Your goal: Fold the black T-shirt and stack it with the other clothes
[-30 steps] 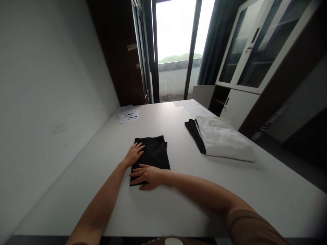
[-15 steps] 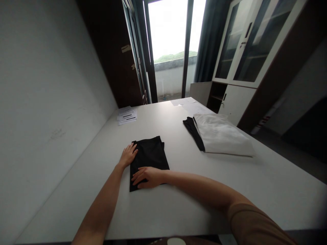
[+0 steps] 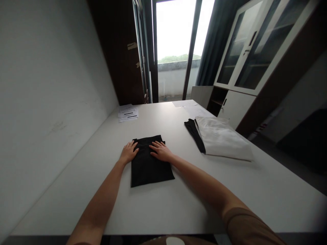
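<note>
A folded black garment [image 3: 149, 166] lies flat on the white table [image 3: 158, 207] in front of me. My left hand [image 3: 129, 152] rests flat on its far left corner, fingers spread. My right hand [image 3: 160, 151] lies flat on its far right part, fingers stretched out. Neither hand grips the cloth.
To the right lies a folded white garment [image 3: 222, 139] partly over a black one [image 3: 194, 131]. Papers [image 3: 128, 113] sit at the far left by the wall, more sheets [image 3: 185, 103] at the far edge. A glass-door cabinet [image 3: 245, 61] stands at the right.
My right hand has moved from the near part of the black garment up to its far right part. My left hand has stayed at the far left corner.
</note>
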The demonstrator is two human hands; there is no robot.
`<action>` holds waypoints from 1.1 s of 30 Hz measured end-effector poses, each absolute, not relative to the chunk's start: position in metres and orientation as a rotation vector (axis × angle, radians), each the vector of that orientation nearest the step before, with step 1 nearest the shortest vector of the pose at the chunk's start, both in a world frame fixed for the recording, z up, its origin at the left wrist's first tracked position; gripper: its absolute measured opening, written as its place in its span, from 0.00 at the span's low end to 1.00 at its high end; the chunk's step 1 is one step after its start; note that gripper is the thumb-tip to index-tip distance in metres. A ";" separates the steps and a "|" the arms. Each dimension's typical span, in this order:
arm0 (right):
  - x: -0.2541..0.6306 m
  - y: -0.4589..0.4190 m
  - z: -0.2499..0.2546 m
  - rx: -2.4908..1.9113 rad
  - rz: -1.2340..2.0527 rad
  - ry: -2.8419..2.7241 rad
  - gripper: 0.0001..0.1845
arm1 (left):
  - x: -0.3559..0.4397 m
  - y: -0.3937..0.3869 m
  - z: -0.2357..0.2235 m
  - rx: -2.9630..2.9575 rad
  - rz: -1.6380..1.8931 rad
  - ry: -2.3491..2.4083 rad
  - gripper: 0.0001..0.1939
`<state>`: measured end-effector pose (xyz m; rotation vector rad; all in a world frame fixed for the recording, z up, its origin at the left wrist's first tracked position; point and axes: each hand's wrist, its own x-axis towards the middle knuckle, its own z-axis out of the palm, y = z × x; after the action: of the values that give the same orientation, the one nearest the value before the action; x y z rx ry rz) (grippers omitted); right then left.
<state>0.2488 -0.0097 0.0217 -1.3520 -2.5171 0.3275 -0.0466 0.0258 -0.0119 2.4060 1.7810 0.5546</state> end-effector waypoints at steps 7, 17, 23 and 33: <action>0.264 0.010 0.015 -1.666 0.321 -2.370 0.36 | -0.029 0.014 -0.001 2.444 0.602 1.773 0.25; 0.296 0.034 0.011 -1.773 0.277 -2.322 0.33 | 0.054 -0.049 0.020 2.686 0.473 1.235 0.27; 0.308 0.036 0.012 -1.668 0.224 -2.381 0.31 | 0.080 -0.081 0.036 2.820 0.404 0.956 0.26; 0.301 0.029 0.011 -1.637 0.270 -2.370 0.30 | 0.097 -0.102 0.052 2.884 0.267 0.614 0.27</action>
<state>0.3009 0.0285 0.0108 -1.6373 -2.3696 0.2702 0.0971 -0.1025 0.0523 2.8843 0.6136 0.2666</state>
